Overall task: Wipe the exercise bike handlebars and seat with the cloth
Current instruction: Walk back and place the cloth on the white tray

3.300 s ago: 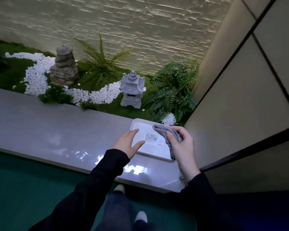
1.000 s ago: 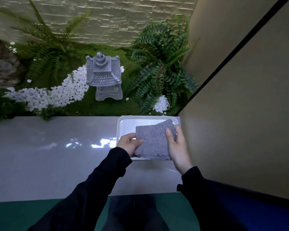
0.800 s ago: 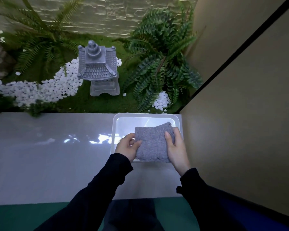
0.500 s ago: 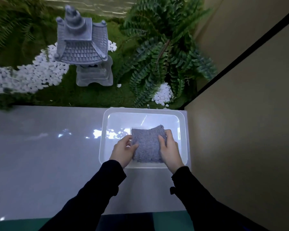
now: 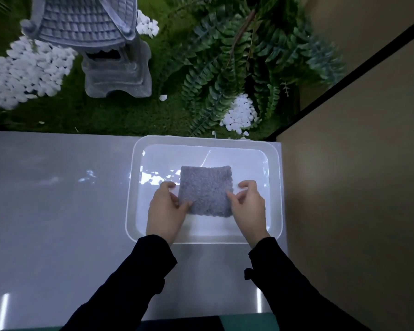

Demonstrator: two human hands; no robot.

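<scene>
Fingers point(image 5: 169, 186) of our left hand point(image 5: 165, 211) and right hand point(image 5: 247, 209) curl at the square grey terry cloth point(image 5: 206, 189), whether gripping we cannot tell, so it may slip into the translucent white plastic tray point(image 5: 201, 139).

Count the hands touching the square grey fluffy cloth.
2: left hand holds the left edge of the cloth, right hand the right edge, over the clear plastic tray.

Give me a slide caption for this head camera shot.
Left hand and right hand pinch a grey cloth over a clear tray on a glossy ledge by a stone lantern.
</scene>
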